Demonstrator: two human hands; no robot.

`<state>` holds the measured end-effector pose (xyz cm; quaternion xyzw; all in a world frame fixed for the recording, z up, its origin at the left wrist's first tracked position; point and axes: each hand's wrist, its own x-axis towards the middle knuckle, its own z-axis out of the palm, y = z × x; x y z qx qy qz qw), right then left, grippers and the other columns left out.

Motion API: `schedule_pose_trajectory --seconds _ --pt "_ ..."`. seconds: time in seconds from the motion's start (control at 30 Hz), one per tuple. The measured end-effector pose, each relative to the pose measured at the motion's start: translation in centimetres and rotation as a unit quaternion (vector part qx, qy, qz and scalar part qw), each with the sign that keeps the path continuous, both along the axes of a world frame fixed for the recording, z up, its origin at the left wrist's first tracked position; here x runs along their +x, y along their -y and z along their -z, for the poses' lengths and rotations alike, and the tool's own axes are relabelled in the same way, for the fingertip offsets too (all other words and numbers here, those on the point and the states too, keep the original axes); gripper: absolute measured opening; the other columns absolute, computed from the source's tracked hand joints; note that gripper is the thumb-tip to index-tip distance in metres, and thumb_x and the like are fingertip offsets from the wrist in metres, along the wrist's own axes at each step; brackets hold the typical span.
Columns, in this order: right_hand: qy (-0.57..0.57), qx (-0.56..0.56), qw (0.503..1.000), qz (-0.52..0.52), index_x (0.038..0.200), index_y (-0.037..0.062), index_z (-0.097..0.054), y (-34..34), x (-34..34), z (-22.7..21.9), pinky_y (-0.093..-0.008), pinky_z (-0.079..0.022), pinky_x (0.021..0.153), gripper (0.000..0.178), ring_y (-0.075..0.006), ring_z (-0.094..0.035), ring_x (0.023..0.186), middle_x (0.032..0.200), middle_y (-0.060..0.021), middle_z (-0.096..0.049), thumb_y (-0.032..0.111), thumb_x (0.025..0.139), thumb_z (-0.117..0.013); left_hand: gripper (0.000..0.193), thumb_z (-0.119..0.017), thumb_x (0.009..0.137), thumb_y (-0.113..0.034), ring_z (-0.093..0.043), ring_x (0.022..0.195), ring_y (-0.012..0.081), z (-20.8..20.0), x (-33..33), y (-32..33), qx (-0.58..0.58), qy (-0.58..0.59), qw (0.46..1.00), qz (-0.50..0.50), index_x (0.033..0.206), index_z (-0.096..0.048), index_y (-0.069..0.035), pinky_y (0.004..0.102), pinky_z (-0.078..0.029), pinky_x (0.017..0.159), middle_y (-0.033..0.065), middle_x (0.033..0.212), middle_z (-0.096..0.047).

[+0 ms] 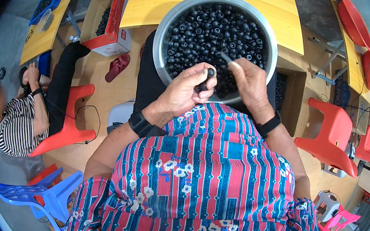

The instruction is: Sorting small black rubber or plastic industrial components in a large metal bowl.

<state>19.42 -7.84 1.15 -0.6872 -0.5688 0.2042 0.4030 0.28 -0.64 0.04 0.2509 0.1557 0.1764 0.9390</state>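
Note:
A wide metal basin [158, 42] rests in my lap, holding a heap of small black round parts [205, 29], some with a hole in the middle. Over its near left side, my left hand [180, 89] is closed on a small black part [210, 72], pinched by the thumb, with more black showing under the curled fingers. My right hand [251, 83] is closed too, over the basin's right side. It pinches a thin, greyish pointed tool [225, 56], whose exact kind I cannot make out. The tool's tip is apart from the left hand.
A yellow table [148, 3] stands beyond the basin. To the left are a cardboard box [110, 47], a red slipper [117, 67] and a seated person [21, 117] in stripes. Red stools [327, 134] and a cardboard box [295, 99] stand to the right.

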Motion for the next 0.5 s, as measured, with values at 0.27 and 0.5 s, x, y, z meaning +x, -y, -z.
schedule_pose_trajectory --seconds 0.27,0.5 --pt "-0.114 0.074 0.990 -0.043 0.099 0.0009 -0.067 0.5 -0.4 0.2 -0.0363 -0.050 0.072 0.021 -0.0314 -0.064 0.076 0.085 -0.0168 -0.065 0.020 0.090 -0.064 0.019 -0.046 0.104 -0.025 -0.045 0.070 0.0093 0.0 0.2 0.1 0.000 0.012 1.000 0.003 0.112 -0.051 -0.009 0.0206 -0.036 0.058 0.0008 0.087 -0.051" --pt "-0.054 0.088 0.991 -0.086 0.111 0.0070 -0.070 0.6 -1.7 -1.2 -0.0303 -0.051 0.065 0.032 -0.0233 -0.066 0.072 0.087 -0.0125 -0.067 0.010 0.079 -0.076 0.021 -0.043 0.104 -0.025 -0.045 0.070 0.0091 -0.7 0.4 0.2 0.004 -0.010 1.000 0.006 0.115 -0.051 -0.009 0.0212 -0.037 0.058 0.0005 0.089 -0.051"
